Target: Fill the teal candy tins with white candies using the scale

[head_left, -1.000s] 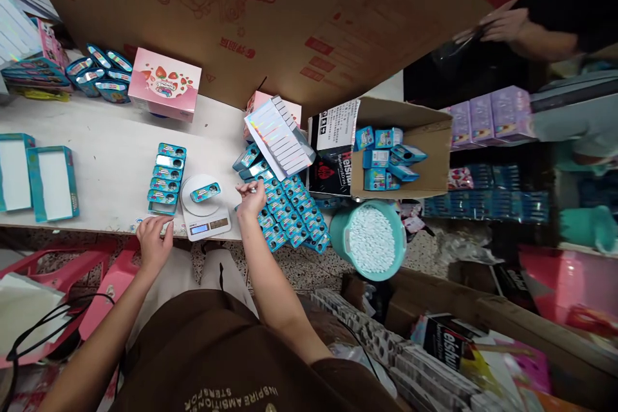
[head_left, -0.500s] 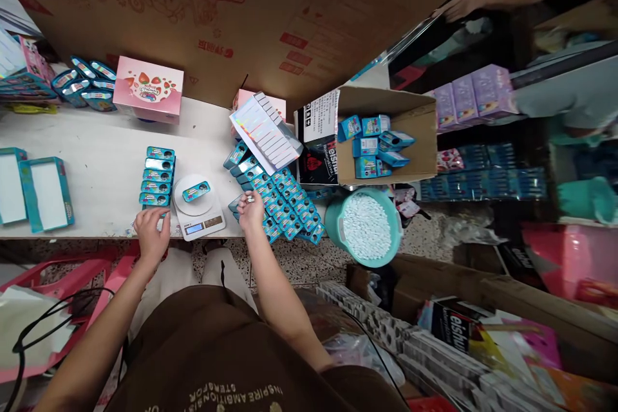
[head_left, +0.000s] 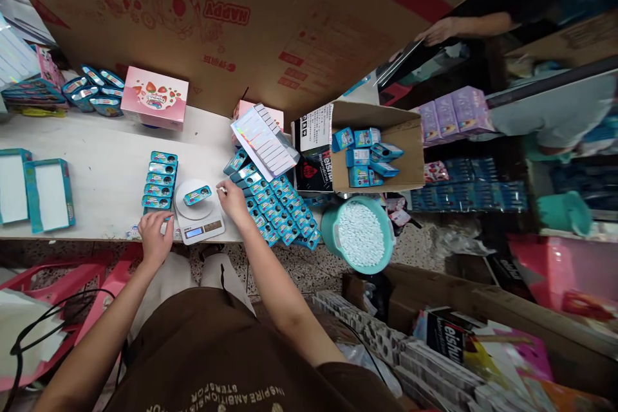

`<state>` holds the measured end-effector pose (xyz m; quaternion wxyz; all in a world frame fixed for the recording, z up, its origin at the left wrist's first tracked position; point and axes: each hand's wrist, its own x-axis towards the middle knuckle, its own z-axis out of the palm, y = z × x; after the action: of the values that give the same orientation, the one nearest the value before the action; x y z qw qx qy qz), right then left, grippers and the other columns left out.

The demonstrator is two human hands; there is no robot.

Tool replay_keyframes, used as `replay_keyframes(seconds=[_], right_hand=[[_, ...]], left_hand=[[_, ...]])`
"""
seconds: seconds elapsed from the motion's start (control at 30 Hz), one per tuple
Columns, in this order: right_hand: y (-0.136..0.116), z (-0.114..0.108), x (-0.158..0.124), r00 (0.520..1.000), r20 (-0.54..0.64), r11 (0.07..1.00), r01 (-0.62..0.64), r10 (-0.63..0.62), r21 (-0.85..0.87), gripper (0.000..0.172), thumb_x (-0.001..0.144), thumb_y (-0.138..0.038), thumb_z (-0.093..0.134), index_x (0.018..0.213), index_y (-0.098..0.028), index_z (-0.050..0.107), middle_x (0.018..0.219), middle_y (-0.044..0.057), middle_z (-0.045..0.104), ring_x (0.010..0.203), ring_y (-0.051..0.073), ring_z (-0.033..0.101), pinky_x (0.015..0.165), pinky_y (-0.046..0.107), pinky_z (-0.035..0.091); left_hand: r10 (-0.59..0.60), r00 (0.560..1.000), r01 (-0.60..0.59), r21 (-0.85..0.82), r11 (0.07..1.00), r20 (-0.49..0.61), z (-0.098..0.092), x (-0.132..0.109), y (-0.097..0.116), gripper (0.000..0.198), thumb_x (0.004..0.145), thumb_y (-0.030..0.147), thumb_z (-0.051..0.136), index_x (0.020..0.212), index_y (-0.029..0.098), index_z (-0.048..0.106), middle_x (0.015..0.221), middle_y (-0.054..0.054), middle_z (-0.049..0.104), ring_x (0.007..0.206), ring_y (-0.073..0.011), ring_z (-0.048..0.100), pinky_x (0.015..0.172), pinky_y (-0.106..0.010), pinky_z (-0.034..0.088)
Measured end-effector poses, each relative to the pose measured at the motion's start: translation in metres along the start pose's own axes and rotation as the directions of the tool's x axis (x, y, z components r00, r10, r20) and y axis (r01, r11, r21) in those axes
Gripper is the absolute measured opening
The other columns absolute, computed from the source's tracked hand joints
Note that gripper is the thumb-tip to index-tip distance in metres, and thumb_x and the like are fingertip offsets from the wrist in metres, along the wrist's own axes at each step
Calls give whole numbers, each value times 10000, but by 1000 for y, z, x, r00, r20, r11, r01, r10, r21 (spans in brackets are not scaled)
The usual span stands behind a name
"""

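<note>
From my remote seat I see teal tins [head_left: 159, 179] with multicoloured labels, a pink box [head_left: 154, 98] printed with red strawberries, and a teal tub [head_left: 333, 238] of white pellets [head_left: 358, 234] (the brown shirt [head_left: 212, 360] carries pale lettering).

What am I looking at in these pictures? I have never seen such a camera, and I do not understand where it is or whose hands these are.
There is no machine here. One camera is worn on a person's head and looks down, so the person's own arms enter from the bottom. The left hand rests at the end of a row of blue tins on a white table. The right hand pinches a small white piece, next to a kitchen scale with one tin on it.
</note>
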<state>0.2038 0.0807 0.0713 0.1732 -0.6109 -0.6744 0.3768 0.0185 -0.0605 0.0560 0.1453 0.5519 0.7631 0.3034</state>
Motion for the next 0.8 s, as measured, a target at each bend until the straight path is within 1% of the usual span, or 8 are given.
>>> replay_keyframes(seconds=[0.1, 0.2, 0.27, 0.37, 0.5, 0.67, 0.73, 0.8], right_hand=[[-8, 4, 6, 991, 92, 983, 107, -94, -149, 181, 775, -114, 503, 853, -186, 650, 896, 59, 632, 836, 183, 572, 807, 294, 429], [-14, 8, 9, 977, 166, 959, 171, -135, -224, 204, 766, -92, 513, 854, -190, 668, 885, 55, 627, 811, 176, 571, 785, 283, 433], [-16, 10, 9, 970, 194, 950, 195, -149, -245, 226, 754, -73, 513, 854, -194, 674, 880, 47, 630, 800, 171, 573, 776, 276, 435], [-18, 13, 9, 967, 203, 943, 203, -152, -262, 238, 744, -60, 510, 848, -195, 677, 870, 43, 634, 794, 169, 575, 771, 272, 437], [-19, 17, 9, 958, 234, 944, 221, -164, -244, 247, 724, -44, 517, 856, -185, 672, 886, 43, 631, 778, 160, 573, 770, 268, 437], [-17, 19, 7, 966, 207, 968, 188, -152, -164, 265, 700, -40, 530, 875, -190, 660, 926, 35, 608, 714, 139, 549, 764, 270, 433], [-15, 16, 5, 974, 172, 977, 170, -147, -132, 244, 711, -69, 537, 880, -197, 658, 922, 29, 605, 665, 131, 525, 759, 275, 430], [-13, 10, 2, 984, 110, 983, 151, -140, -106, 221, 737, -118, 536, 904, -198, 655, 925, 33, 608, 631, 128, 502, 754, 282, 428]], left_hand=[[2, 1000, -2, -5, 1000, -10, 0, -4, -4, 185, 850, 316, 503, 920, 220, 644, 958, -49, 658, 985, -233, 487, 892, -380, 332], [-2, 1000, 2, -8, 1000, -16, -1, -9, -9, 186, 847, 310, 504, 930, 220, 644, 963, -51, 657, 989, -236, 490, 897, -381, 336], [-7, 1000, 7, -8, 1000, -22, -1, -13, -12, 189, 848, 311, 502, 935, 221, 643, 962, -49, 657, 987, -235, 492, 902, -382, 338], [-20, 999, 20, -5, 1000, -29, -2, -16, -16, 192, 847, 319, 504, 935, 223, 644, 955, -45, 660, 984, -233, 492, 906, -381, 340], [-51, 999, 51, -14, 999, -19, -4, -18, -20, 195, 846, 323, 498, 930, 225, 645, 961, -50, 656, 1001, -235, 493, 910, -385, 340], [-76, 997, 76, -31, 997, -8, -6, -17, -22, 201, 847, 322, 492, 941, 227, 642, 972, -53, 653, 1006, -230, 487, 919, -392, 334], [-82, 997, 81, -34, 996, -3, -7, -15, -22, 203, 849, 321, 490, 947, 225, 640, 977, -56, 649, 1009, -231, 482, 917, -389, 332], [-93, 996, 93, -34, 995, 7, -8, -13, -21, 206, 852, 321, 486, 947, 222, 640, 981, -61, 645, 1009, -234, 478, 915, -391, 327]])
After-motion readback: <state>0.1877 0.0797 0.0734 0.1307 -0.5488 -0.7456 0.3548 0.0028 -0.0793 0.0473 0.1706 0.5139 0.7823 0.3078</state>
